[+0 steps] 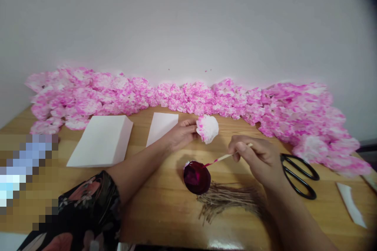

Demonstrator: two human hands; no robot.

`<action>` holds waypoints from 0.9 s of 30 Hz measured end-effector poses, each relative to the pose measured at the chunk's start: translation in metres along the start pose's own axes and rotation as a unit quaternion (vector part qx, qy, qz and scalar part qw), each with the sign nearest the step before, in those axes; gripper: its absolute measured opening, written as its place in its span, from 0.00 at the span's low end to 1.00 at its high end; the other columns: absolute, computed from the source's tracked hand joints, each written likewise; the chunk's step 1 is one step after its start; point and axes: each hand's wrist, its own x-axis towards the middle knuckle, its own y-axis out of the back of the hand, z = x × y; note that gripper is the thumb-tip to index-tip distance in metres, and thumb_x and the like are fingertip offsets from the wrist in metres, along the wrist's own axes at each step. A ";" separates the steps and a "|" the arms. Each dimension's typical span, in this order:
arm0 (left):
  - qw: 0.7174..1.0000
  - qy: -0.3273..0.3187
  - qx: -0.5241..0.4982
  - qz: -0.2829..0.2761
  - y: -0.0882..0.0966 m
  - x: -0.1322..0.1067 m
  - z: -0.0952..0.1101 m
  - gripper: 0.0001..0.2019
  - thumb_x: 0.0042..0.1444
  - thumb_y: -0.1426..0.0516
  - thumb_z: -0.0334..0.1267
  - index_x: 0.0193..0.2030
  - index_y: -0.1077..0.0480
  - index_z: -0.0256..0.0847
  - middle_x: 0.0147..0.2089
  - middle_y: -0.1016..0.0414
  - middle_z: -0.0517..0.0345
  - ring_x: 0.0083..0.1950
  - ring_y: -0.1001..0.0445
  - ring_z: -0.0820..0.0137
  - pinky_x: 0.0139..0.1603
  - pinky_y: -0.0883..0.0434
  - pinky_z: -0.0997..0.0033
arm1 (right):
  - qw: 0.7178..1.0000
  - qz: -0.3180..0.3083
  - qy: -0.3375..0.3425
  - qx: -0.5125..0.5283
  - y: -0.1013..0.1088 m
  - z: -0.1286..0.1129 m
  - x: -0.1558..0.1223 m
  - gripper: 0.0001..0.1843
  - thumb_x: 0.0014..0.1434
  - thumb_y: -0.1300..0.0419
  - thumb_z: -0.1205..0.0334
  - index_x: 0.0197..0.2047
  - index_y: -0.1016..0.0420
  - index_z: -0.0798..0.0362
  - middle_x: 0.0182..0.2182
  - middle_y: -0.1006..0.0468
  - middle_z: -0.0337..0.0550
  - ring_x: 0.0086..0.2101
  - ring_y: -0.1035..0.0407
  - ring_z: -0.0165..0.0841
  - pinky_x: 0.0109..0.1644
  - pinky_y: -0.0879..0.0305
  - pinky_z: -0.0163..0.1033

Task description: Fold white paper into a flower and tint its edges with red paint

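Note:
My left hand (184, 135) is closed on a white paper flower (208, 129) whose left edge is marked with pink; the grip point is behind the bloom. Between the thumb and fingers of my right hand (255, 155) is a thin wooden stick (225, 157). Its pink-stained tip reaches down to the rim of a small round container of dark magenta dye (196, 177). That container stands on the table below the flower, and whether the tip touches the liquid is hard to tell.
Pink-and-white paper flowers (197, 96) line the wall. A stack of white paper (100, 141) and a loose white sheet (160, 125) lie left. A bundle of brown twigs (229, 200) is beside the dye. Black-handled scissors (302, 176) and a white paper strip (350, 204) lie right.

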 end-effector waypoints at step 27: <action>1.000 0.006 0.009 0.016 -0.002 0.000 0.001 0.14 0.39 0.29 0.36 0.33 0.22 0.34 0.30 0.23 0.54 0.29 0.29 0.73 0.35 0.35 0.70 | 0.924 0.323 -0.048 0.198 -0.002 0.011 0.015 0.11 0.58 0.37 0.53 0.30 0.24 0.51 0.24 0.27 0.36 0.23 0.34 0.28 0.29 0.34 0.37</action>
